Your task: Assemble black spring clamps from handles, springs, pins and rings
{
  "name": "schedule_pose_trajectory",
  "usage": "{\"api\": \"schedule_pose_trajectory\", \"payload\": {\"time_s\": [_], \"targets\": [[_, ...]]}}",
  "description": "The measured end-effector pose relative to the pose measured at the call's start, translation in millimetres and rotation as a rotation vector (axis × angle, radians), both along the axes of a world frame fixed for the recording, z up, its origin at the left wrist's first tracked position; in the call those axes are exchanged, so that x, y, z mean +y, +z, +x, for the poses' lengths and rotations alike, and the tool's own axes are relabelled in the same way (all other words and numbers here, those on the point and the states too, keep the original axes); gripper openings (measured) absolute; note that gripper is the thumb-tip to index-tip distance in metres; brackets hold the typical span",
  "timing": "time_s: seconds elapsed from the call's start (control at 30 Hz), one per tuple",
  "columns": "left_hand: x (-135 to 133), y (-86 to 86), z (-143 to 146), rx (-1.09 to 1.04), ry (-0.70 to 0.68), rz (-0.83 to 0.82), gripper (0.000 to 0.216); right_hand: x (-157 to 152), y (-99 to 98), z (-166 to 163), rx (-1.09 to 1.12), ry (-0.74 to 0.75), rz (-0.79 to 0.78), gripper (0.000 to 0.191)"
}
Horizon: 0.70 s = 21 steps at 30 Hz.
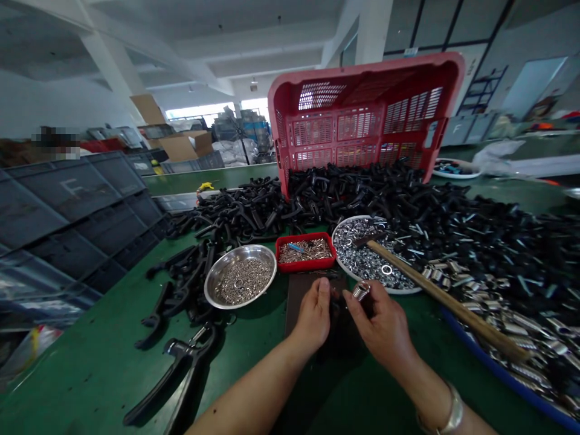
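My right hand (385, 323) is closed on a shiny metal coil spring (361, 291), pinched between thumb and fingers. Close beside it, my left hand (315, 314) is curled with the thumb up; whatever it holds is dark and hard to make out. Both hands are above a dark plate (294, 296) on the table. Beyond them sit a red tray (306, 265) of small metal pins and a steel bowl (240, 304) of tiny metal parts. A white dish (338, 251) holds metal rings.
A hammer (444, 298) lies across the dish and the springs (516, 326) at right. Black handles (244, 211) are heaped across the back, before a tipped red crate (362, 75). A spring hand grip (181, 356) lies front left. Grey crates (90, 193) stand at left.
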<state>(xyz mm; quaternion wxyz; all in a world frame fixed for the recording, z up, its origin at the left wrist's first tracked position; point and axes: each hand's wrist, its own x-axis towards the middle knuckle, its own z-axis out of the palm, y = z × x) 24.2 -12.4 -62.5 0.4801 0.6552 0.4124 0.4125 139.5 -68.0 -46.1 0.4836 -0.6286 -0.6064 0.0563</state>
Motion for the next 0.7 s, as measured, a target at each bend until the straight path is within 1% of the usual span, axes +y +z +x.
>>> {"api": "schedule_pose_trajectory", "payload": {"time_s": [0.13, 0.23, 0.33, 0.4, 0.53, 0.63, 0.7], "targets": [[3, 2.8, 0, -0.006, 0.022, -0.017, 0.044, -1, -2.3, 0, -0.033, 0.014, 0.024, 0.012], [4, 9.3, -3, 0.030, 0.023, 0.062, 0.040, -2, -4.9, -3, -0.049, 0.001, 0.067, 0.012], [3, 14.9, -6, 0.066, 0.034, 0.149, 0.037, -1, -7.7, -7, -0.007, -0.024, 0.080, 0.013], [1, 16.5, -7, 0.073, 0.045, 0.176, 0.035, -1, -9.8, -9, 0.030, -0.033, 0.073, 0.013], [-6, 13.9, -5, 0.025, 0.027, 0.141, 0.035, -2, -13.3, -11, 0.091, -0.054, 0.031, 0.016], [-9, 9.1, -4, -0.005, -0.002, 0.113, 0.036, -1, -13.0, -9, 0.169, -0.038, 0.001, 0.015], [-7, 6.3, -4, 0.020, -0.020, 0.115, 0.038, 1, -11.5, -7, 0.138, -0.003, -0.016, 0.015]]}}
